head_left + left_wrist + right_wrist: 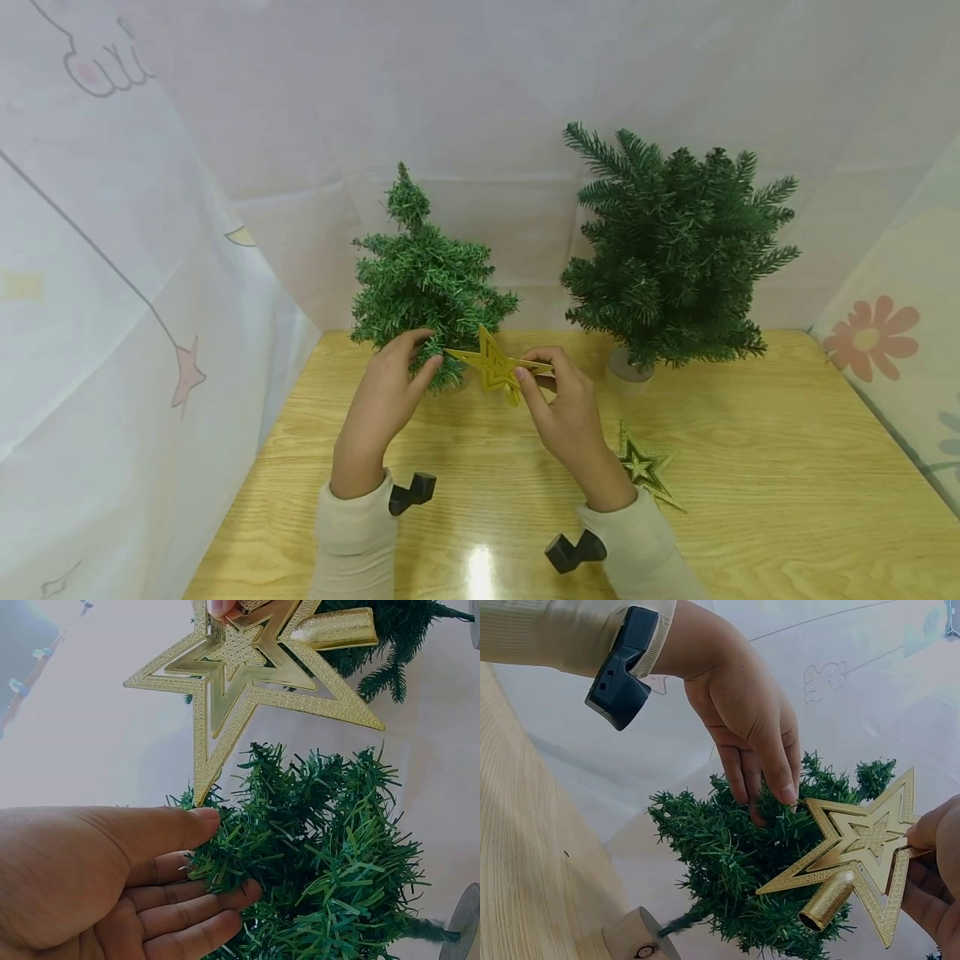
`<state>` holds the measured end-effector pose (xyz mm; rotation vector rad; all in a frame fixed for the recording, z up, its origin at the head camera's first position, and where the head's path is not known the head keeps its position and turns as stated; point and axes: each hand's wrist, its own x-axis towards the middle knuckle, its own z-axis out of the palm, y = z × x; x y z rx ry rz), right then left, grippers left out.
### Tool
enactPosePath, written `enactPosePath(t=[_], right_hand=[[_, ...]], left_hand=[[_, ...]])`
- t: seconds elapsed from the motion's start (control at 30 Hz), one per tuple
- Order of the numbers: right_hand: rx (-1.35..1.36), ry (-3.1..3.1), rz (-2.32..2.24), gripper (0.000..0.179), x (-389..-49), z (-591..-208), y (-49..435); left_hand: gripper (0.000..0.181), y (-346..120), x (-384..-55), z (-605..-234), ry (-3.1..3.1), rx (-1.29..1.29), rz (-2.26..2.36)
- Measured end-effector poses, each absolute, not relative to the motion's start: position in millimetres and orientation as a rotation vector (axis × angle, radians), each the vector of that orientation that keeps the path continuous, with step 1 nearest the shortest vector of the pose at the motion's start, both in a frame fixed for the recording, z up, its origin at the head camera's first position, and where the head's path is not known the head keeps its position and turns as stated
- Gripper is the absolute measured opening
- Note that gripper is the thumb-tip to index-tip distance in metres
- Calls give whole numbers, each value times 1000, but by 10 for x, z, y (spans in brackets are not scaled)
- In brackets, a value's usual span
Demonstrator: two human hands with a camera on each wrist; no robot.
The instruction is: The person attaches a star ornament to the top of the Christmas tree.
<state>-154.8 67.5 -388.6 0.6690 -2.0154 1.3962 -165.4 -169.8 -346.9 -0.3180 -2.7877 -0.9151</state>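
Note:
My right hand (566, 408) pinches a gold star tree topper (492, 363) by one point, thumb in front and fingers behind. The topper's short hollow tube (827, 901) juts from its lower side. My left hand (386, 392) is at the front of the small green Christmas tree (427, 279), its fingers among the lower branches in the left wrist view. The left thumb (172, 826) lies close to the tip of one star point, apart from the other fingers. That tree stands upright on a round wooden base (639, 935), partly hidden in the head view.
A fuller, darker tree (675, 250) on a pale round base (628, 371) stands at the back right. A second gold star (643, 468) lies on the wooden table (787, 467) beside my right forearm. A printed cloth (480, 75) hangs behind the table.

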Motion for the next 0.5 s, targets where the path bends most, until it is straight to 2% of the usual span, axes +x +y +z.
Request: enactPosePath(t=[0.5], right_hand=[[687,-1952,1421,20,-1534,-3872,663]], left_hand=[[49,-1687,-1650,-3464,-2782,-320,-913]])
